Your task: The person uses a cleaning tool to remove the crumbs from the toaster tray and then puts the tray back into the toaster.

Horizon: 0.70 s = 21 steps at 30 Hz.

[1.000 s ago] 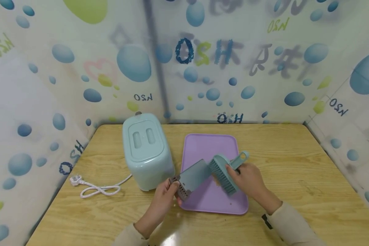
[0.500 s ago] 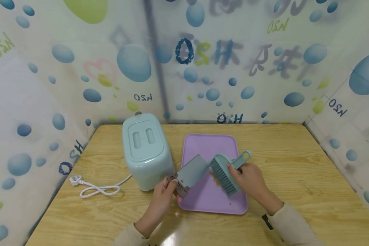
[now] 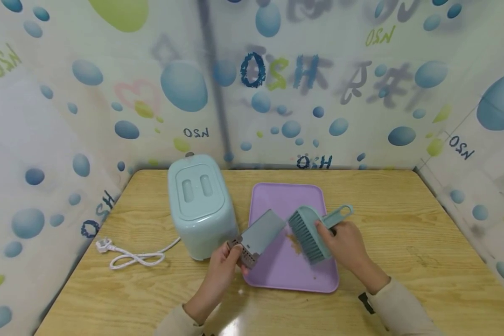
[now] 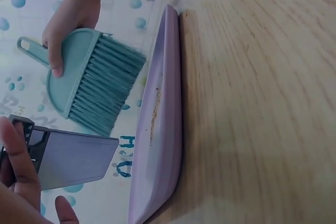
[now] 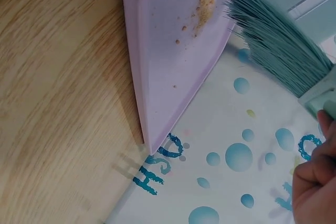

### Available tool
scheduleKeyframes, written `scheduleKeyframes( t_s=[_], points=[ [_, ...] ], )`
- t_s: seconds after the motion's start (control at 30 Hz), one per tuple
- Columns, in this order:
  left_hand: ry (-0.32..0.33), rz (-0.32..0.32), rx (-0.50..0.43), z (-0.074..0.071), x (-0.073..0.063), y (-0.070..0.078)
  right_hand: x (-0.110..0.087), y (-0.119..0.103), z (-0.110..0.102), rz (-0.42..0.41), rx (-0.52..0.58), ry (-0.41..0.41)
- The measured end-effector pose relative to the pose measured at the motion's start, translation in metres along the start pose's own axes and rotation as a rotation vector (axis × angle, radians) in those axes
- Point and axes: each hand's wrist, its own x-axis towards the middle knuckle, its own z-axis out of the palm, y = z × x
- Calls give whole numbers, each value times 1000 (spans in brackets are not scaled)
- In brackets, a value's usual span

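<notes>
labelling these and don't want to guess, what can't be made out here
Join of white cord and blue appliance: head view, hidden by the appliance's body.
What the crumbs are: right wrist view, too small.
Whether fine crumbs lie on the gray plate: head view, too small.
Rest of the right hand and brush: right wrist view, cut off by right edge.
Rest of the left hand: left wrist view, cut off by left edge.

Free rm on table (image 3: 437, 224) far R; blue appl. (image 3: 206, 235) blocks L of tray (image 3: 277, 196), w/ brush (image 3: 310, 239) over its R side.
</notes>
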Motion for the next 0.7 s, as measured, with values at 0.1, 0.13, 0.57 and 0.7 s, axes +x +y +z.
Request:
scheduleKeyframes(
  t_s=[0.1,0.13,0.57,0.7],
  points=[
    [-7,-12,-6,1,0,-1,2,0,-1,54,92,33],
    [-11,-16,-8,1,-1,-1,2,0,-2,79,125,41],
    [-40,-20,1,6,-1,-1,8,-22,-8,390,631,-145],
    [-54,-24,-18,7,-1,-1,8,-31,-3,436,740,-223]
  ],
)
